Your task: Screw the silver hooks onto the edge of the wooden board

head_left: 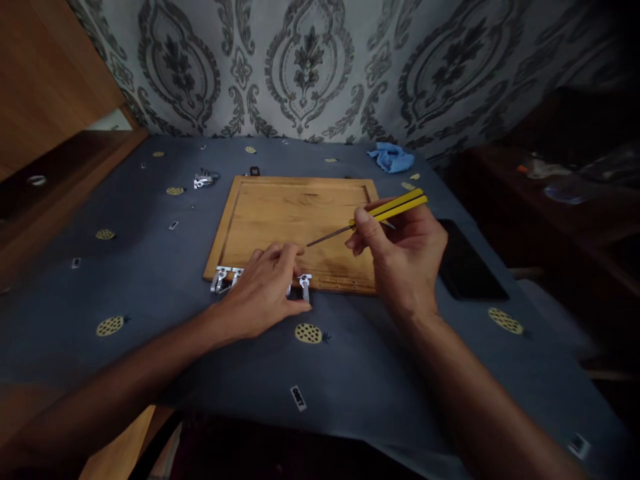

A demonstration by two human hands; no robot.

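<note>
Head view: right hand point(407, 267) holds a yellow tool point(404, 211) aslant; left hand point(265, 287) arches over metal hinges point(305, 283), its grip unclear.

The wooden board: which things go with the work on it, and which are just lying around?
Part of the work, it seems:
wooden board
metal fittings along its near edge
yellow-handled tool in the right hand
perhaps the loose metal piece farther back

Probably lying about:
blue cloth
dark flat slab by the right hand
</note>
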